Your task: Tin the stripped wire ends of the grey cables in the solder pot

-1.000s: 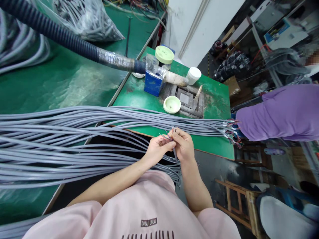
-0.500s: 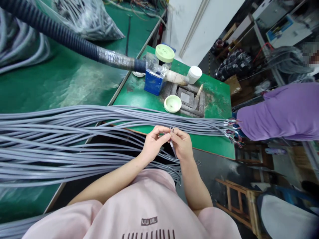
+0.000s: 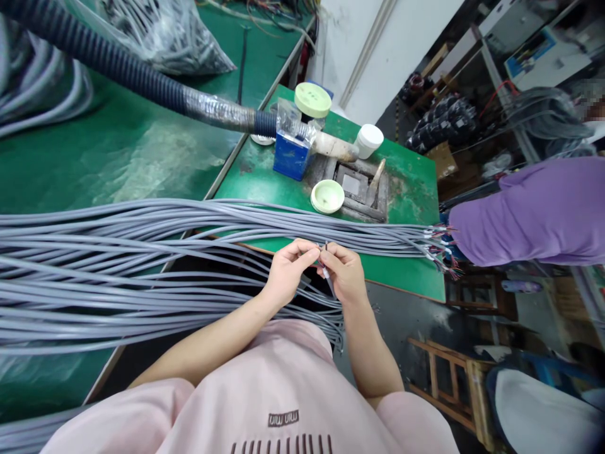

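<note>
My left hand (image 3: 290,268) and my right hand (image 3: 345,271) meet in front of my body with fingertips pinched. Between them is the stripped end of a grey cable (image 3: 327,275), its thin coloured wires fanning out. My right fingers grip the cable end near a white band, and a dark wire tip sticks up above them. The left thumb and forefinger pinch at the thin wires, largely hidden by the fingers. Just beyond both hands runs a bundle of grey cables (image 3: 283,221), whose stripped ends (image 3: 442,249) lie at the table's right edge.
On the green table (image 3: 411,183) stand a blue box (image 3: 290,154) with a ribbed hose (image 3: 142,79), a light green dish (image 3: 328,197), a white jar (image 3: 368,140) and a dirty metal fixture (image 3: 362,189). A person in a purple top (image 3: 534,211) is at right. A wooden stool (image 3: 454,384) stands below.
My left fingertips have shifted slightly left, away from the right ones. An orange wire tip visible earlier no longer shows. My right hand stays nearly in place, holding the cable.
</note>
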A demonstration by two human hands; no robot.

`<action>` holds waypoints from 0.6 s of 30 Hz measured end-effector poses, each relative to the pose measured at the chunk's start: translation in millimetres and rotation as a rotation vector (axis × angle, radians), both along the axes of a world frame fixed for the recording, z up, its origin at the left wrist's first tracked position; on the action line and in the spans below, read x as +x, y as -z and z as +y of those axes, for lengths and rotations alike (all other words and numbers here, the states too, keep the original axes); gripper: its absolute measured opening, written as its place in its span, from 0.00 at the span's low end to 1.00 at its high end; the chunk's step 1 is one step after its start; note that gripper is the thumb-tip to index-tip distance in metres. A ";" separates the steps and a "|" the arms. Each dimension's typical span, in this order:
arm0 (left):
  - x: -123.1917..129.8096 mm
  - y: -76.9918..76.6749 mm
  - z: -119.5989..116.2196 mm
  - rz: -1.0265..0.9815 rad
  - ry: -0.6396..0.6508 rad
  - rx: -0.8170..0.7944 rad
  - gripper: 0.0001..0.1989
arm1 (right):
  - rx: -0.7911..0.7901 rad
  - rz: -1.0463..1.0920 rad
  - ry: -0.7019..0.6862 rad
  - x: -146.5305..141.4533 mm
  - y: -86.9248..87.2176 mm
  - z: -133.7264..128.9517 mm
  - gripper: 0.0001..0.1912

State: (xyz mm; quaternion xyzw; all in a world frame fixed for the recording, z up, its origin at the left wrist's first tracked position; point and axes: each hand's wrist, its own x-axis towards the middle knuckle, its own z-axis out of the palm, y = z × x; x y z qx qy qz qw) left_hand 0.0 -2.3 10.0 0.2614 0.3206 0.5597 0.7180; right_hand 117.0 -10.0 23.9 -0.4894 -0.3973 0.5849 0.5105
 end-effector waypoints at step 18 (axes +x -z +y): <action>-1.1 -0.7 1.7 -0.015 0.025 -0.010 0.11 | -0.038 -0.037 -0.033 0.1 0.9 0.9 0.15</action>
